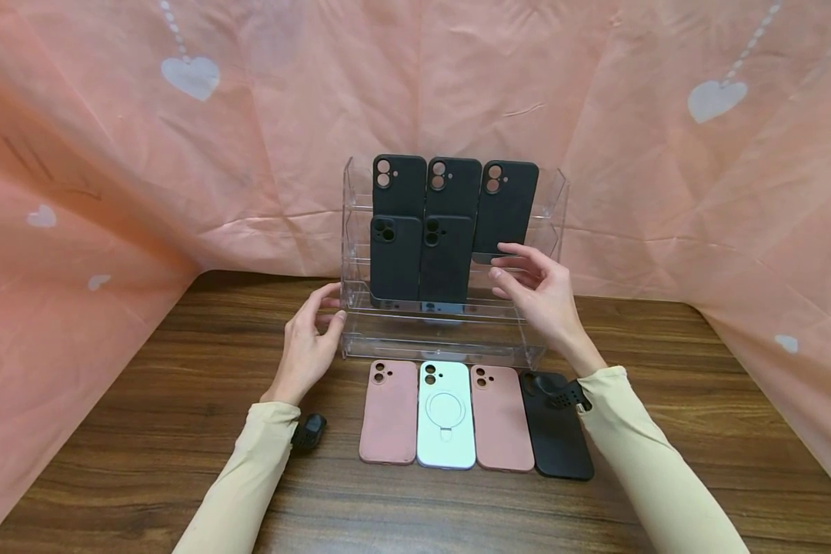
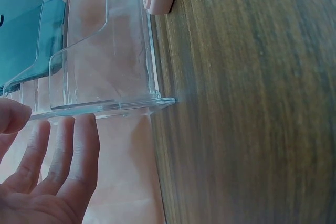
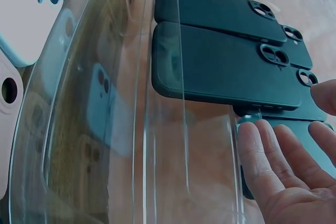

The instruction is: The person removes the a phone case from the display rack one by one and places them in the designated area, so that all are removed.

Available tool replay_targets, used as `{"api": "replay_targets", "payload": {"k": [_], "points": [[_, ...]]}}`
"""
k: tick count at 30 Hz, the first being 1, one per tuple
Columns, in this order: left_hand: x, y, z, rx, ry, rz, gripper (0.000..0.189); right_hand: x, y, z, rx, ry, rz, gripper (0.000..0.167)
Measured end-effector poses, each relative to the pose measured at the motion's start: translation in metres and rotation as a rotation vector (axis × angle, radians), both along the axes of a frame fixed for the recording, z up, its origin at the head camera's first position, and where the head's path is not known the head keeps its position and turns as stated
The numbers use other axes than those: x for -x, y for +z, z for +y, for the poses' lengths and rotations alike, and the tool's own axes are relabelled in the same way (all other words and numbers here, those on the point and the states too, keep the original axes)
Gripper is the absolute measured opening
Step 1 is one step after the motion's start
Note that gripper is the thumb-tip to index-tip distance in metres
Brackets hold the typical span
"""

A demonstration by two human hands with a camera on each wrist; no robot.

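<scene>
A clear acrylic tiered rack (image 1: pixel 443 350) holds black phone cases. Three stand in its upper tier, the rightmost phone case (image 1: pixel 508 204) leaning slightly, and two stand in the lower tier, among them the left phone case (image 1: pixel 396 261). My left hand (image 1: pixel 309 346) is at the rack's left side; in the left wrist view its extended fingers (image 2: pixel 84 156) are right by the side wall. Below the rightmost upper case, my right hand (image 1: pixel 543 296) has its fingers parted and holds nothing. The right wrist view shows these fingers (image 3: pixel 252 145) beside a lower-tier black case (image 3: pixel 226 69).
On the wooden table (image 1: pixel 429 515) before the rack lie a pink case (image 1: pixel 389 415), a white case (image 1: pixel 446 446) with a ring, another pink case (image 1: pixel 502 419) and a black case (image 1: pixel 561 438), partly under the right wrist camera. Pink fabric (image 1: pixel 305 115) hangs behind and beside.
</scene>
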State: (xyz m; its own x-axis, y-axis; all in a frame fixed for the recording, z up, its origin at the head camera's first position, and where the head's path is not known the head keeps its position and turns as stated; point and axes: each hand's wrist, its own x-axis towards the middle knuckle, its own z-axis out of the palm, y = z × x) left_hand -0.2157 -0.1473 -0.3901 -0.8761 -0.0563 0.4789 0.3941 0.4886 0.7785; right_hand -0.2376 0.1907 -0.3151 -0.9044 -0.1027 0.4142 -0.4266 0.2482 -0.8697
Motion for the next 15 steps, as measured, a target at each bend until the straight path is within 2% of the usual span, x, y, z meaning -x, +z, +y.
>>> {"api": "replay_targets", "payload": {"k": [15], "points": [[0.0,0.001,0.0,0.003,0.006,-0.003,0.043,0.016,-0.011,-0.017,-0.012,0.005,-0.047,0.045]]}}
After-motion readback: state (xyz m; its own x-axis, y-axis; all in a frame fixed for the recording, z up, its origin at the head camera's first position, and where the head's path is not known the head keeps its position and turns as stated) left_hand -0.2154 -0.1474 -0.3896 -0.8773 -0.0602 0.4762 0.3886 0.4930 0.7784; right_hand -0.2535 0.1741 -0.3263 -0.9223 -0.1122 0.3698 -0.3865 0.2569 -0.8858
